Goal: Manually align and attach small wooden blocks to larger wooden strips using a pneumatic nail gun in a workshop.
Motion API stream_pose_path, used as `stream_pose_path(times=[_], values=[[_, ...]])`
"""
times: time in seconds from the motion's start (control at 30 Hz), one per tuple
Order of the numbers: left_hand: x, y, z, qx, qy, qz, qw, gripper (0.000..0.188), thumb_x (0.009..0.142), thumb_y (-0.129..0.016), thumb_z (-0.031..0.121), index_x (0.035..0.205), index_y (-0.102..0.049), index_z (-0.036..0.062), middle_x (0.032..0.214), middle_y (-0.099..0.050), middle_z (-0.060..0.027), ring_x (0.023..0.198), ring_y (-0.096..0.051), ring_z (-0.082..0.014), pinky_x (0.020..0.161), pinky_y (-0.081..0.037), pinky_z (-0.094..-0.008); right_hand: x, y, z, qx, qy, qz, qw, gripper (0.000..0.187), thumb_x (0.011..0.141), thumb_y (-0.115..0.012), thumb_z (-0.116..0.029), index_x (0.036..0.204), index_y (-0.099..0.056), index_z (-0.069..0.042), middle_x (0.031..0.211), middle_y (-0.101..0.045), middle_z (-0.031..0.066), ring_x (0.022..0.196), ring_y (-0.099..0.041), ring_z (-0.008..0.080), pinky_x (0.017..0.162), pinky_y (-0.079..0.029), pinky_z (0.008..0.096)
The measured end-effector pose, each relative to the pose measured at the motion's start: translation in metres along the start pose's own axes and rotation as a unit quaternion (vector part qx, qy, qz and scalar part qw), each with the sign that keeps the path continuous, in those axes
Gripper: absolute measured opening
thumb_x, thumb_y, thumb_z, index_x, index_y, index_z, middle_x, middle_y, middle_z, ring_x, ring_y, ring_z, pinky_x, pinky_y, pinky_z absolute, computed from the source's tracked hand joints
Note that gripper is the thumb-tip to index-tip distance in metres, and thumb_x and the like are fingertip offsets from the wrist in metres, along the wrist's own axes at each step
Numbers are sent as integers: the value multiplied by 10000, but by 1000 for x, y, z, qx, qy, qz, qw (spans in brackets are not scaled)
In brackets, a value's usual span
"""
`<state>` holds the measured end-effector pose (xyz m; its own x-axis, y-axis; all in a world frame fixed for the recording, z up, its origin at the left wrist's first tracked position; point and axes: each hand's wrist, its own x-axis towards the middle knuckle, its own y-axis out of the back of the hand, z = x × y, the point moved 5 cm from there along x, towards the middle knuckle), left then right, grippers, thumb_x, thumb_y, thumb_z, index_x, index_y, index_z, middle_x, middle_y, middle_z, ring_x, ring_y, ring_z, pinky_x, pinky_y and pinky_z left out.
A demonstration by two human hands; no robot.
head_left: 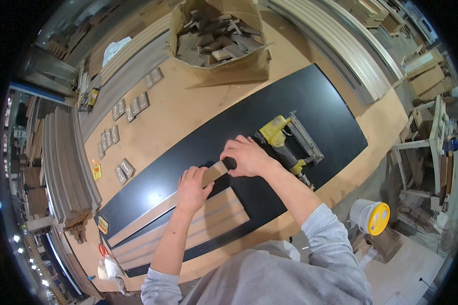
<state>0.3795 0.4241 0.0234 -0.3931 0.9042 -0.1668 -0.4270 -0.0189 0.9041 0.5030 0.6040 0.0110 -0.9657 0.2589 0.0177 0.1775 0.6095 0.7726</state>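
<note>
Wood strip: we have the long wood strip (150, 216) lengthwise over the black panel (310, 96), one end near the panel's left end, the other about mid-panel; we cannot tell whether that end is lifted.
Left hand: our left hand (192, 189) grips the strip over mid-panel, probably to steady it.
Right hand: our right hand (245, 156) pinches a dark piece (230, 163) at the strip's end, perhaps keeping the two aligned.
Strip pile: we see more strips (208, 218) side by side along the panel's near edge, likely for easy reach.
Nail gun: it (276, 131) lies on the panel's right half, seemingly handy for our right hand.
Counter: the tan counter (198, 104) carries the panel; beyond it stand a carton (229, 76) of offcuts (219, 38) and small grey plates (137, 107).
Room: we have stacked boards (68, 162) left of the panel, a lidded bucket (370, 216) to its right.
</note>
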Motion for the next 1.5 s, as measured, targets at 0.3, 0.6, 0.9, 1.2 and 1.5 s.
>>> stream_pose_path(times=[0.3, 0.6, 0.9, 1.2, 1.5], values=[[-1, 2, 7, -27, -23, 42, 998, 501, 804, -866, 151, 1240, -659, 14, 1163, -651, -189, 1113, -628, -406, 972, -521, -476, 0, -2, 1, -12, -1, -2, 1000, 416, 702, -912, -253, 1086, -757, -209, 1173, -650, 14, 1212, -568, 312, 1062, -490, 521], [-1, -1, 4, -23, -10, 30, 999, 534, 810, -863, 149, 1288, -652, 40, 1236, -631, -140, 1164, -606, -376, 1001, -519, -483, -5, -5, 4, -7, -6, 2, 1000, 447, 698, -920, -236, 1115, -763, -206, 1203, -657, -5, 1218, -558, 287, 1056, -495, 484], [-1, -1, 3, -8, 3, 10, 1000, 537, 827, -854, 189, 1309, -647, 70, 1223, -620, -116, 1179, -599, -358, 998, -515, -496, -63, -31, -30, 45, -168, 121, 977, 480, 854, -839, -330, 1294, -747, -162, 1288, -623, 29, 1251, -546, 285, 1067, -406, 512], [1, 0, 7, 1, -24, 41, 999, 511, 800, -864, 183, 1253, -668, 50, 1142, -634, -145, 1109, -611, -378, 956, -524, -477, -66, -46, -47, 53, -208, 160, 964, 546, 834, -816, -303, 1339, -714, -122, 1336, -605, 54, 1293, -511, 302, 1107, -361, 511], [0, 3, 15, 22, 0, 16, 1000, 503, 844, -847, 237, 1284, -663, 78, 1191, -627, -114, 1189, -608, -341, 1013, -519, -483, -68, -33, -27, 104, -193, 169, 961, 486, 850, -799, -270, 1302, -734, -105, 1261, -657, 100, 1243, -569, 340, 1093, -429, 495]])
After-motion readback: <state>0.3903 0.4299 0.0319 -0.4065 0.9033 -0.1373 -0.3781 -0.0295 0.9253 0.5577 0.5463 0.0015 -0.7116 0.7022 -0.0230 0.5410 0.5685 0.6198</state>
